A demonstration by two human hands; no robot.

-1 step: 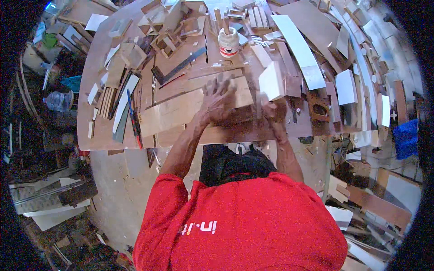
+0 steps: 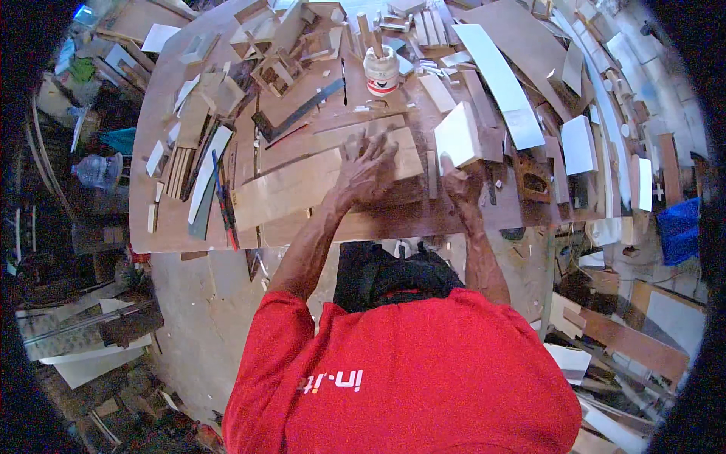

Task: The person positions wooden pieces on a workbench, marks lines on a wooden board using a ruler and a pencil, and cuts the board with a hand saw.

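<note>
While the left hand [image 2: 366, 165] spreads wide over a plank [image 2: 287, 187], the right hand [image 2: 460, 185] holds a block [image 2: 457, 136] at its twelve o'clock, both pieces unjoined.

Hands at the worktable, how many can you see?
2. The left hand is spread on the light wooden board; the right hand holds the white-faced block at its near end. Neither is hidden, though some fingers are.
</note>
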